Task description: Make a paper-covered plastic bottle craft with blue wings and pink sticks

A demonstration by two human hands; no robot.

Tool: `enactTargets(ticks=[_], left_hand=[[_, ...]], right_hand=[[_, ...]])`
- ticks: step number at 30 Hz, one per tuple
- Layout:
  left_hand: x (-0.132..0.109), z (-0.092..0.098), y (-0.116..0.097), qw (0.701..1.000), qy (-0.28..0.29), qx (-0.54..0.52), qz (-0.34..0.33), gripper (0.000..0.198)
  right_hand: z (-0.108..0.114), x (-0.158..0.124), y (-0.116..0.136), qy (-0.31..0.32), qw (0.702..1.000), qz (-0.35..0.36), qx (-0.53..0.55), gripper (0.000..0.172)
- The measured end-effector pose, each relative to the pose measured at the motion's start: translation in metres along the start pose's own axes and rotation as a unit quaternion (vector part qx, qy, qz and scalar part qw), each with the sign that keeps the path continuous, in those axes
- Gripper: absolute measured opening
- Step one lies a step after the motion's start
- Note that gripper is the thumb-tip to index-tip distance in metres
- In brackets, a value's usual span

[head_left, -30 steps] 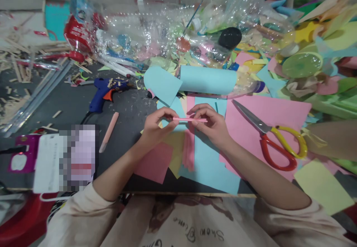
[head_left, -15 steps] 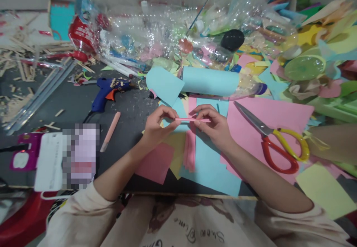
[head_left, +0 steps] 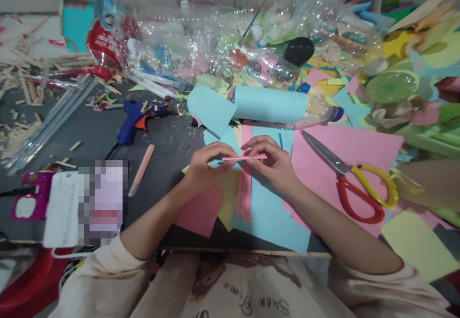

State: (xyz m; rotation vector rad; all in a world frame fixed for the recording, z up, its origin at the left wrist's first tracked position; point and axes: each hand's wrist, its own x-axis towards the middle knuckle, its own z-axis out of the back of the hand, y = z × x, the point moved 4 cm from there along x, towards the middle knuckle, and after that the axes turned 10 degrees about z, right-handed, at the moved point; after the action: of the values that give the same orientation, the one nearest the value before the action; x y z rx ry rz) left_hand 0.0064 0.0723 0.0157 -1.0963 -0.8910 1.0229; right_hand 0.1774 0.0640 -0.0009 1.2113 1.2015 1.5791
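A narrow pink paper strip (head_left: 244,157) is pinched between my two hands, held level above the table. My left hand (head_left: 210,160) grips its left part between thumb and fingers. My right hand (head_left: 268,157) has the right part, thumb below and fingers above. Under the strip lie more pink strips (head_left: 244,193) on a light blue sheet (head_left: 276,212). Just beyond my hands rests a bottle wrapped in light blue paper (head_left: 271,103), beside a rounded light blue paper piece (head_left: 212,107).
Large scissors (head_left: 345,169) with red and yellow handles lie on a pink sheet (head_left: 359,141) to the right. A blue glue gun (head_left: 131,121) and a craft knife (head_left: 142,169) lie left. Plastic bottles (head_left: 201,35) and paper scraps crowd the back; wooden sticks (head_left: 28,83) litter the far left.
My left hand has shifted slightly, and more of the strip's left end now shows past its fingers. The strip has moved a little left and nearer to me.
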Motion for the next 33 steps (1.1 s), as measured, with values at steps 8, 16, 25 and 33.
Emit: enactTargets(ticks=[8,16,25,33], left_hand=[[-0.003,0.011,0.009,0.980,-0.116,-0.071,0.146,0.024],[-0.001,0.019,0.019,0.966,-0.208,-0.091,0.125,0.034],[-0.003,0.019,0.018,0.970,-0.193,-0.103,0.105,0.044],[-0.004,-0.002,0.008,0.998,0.009,-0.038,0.045,0.048]], right_hand=[[0.000,0.000,0.000,-0.015,1.000,-0.007,0.004,0.012],[0.000,0.001,-0.001,-0.023,1.000,0.017,-0.006,0.011],[0.000,0.000,-0.001,-0.017,1.000,0.012,-0.002,0.010],[-0.001,0.000,0.001,-0.008,0.999,0.049,-0.014,0.009]])
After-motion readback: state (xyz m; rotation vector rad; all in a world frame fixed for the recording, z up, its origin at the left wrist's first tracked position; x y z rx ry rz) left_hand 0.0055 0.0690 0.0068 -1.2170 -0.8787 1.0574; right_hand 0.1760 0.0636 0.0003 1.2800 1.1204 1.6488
